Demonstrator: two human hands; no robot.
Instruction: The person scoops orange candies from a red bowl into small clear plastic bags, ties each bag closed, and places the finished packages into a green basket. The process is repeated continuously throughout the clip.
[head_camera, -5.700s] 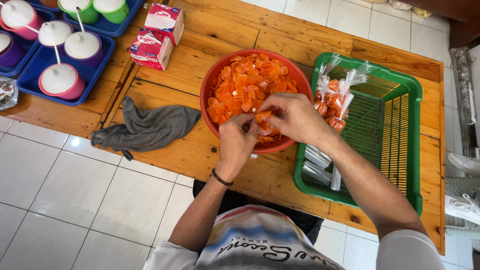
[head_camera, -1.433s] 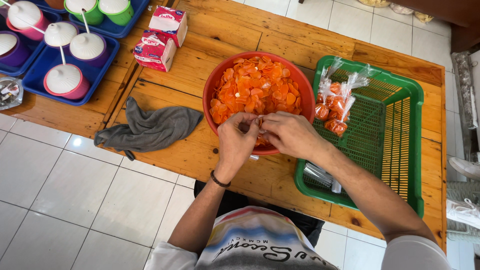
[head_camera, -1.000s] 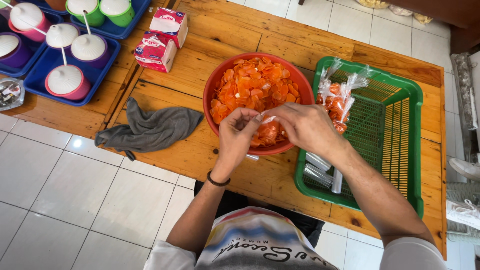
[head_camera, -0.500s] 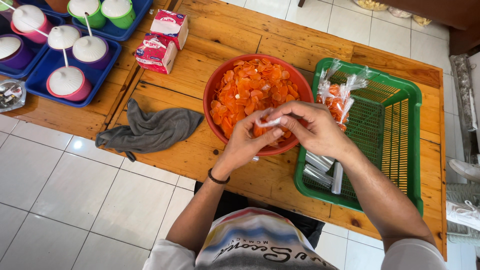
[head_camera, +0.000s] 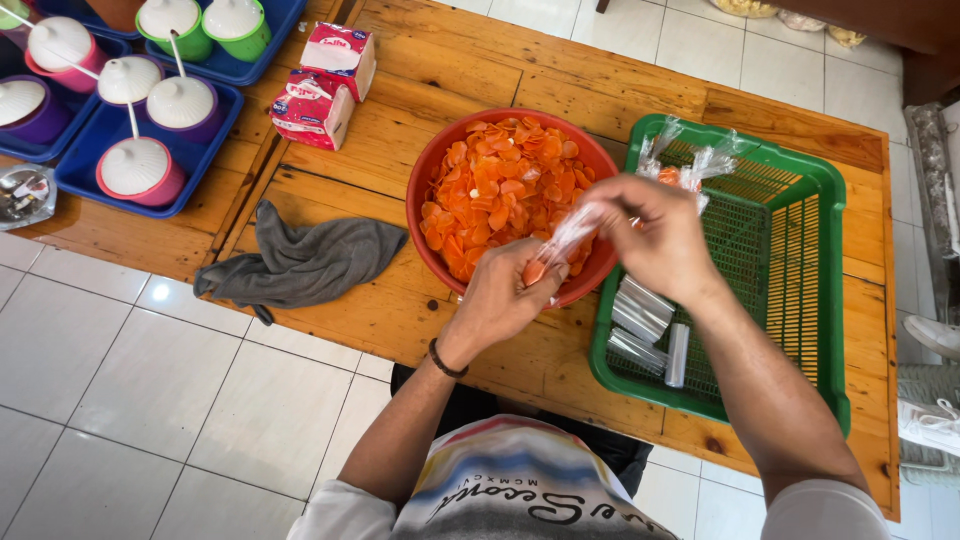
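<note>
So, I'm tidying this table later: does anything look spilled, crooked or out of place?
Nothing spilled. The grey cloth lies crumpled, drooping over the table edge, and the two small cartons sit askew. Chips stay inside the red bowl; both hands hold a clear bag.

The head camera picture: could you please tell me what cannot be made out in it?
- Clear plastic bag between left hand and right hand: blurred, so its fill is unclear.
- Near rim of the red bowl: hidden by both hands.
- Contents of the lidded cups in the blue tray: covered by white lids.
- Filled bags in the green basket: partly behind the right hand.
</note>
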